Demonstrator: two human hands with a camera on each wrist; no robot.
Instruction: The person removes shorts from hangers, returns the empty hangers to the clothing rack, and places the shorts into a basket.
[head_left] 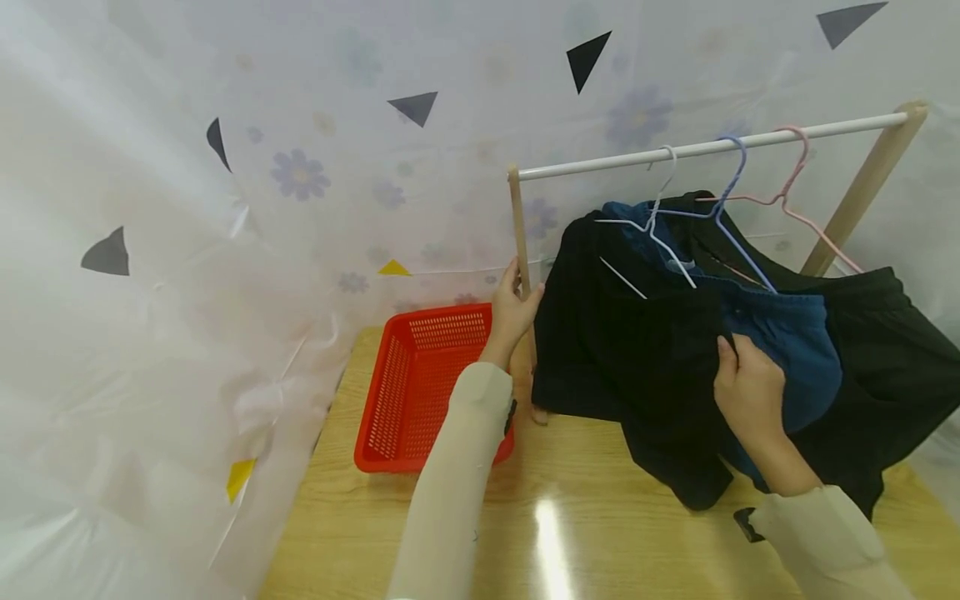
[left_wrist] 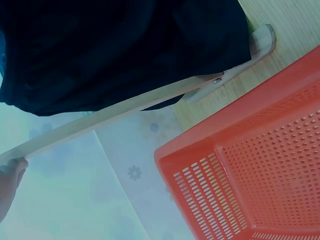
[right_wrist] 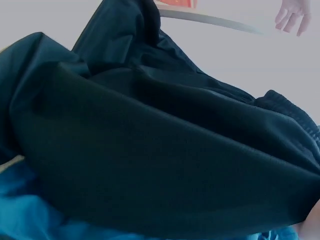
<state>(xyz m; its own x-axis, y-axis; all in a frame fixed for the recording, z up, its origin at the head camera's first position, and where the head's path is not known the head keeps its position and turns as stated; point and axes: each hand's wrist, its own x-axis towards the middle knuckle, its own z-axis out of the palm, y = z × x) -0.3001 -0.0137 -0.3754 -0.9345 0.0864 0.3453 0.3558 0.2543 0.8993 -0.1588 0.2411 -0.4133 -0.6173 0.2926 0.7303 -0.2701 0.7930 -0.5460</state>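
My left hand [head_left: 513, 315] holds the left wooden post [head_left: 519, 218] of a clothes rack, thumb on one side and fingers on the other. The left wrist view shows part of that hand [left_wrist: 9, 182] against the post. With my right hand [head_left: 750, 392] I pinch the waist edge of black shorts [head_left: 645, 350], which hang from a white hanger [head_left: 654, 223]. Behind them, blue shorts [head_left: 787, 333] hang on a blue hanger [head_left: 726, 200]. Farther right are more black shorts [head_left: 885, 358] on a pink hanger [head_left: 787, 187]. Dark cloth [right_wrist: 150, 160] fills most of the right wrist view.
A red plastic basket [head_left: 377, 400] stands on the wooden table [head_left: 600, 517], left of the rack. The rack's white rail [head_left: 600, 164] runs across to its right wooden post [head_left: 862, 192]. A flower-patterned sheet [head_left: 300, 225] hangs behind.
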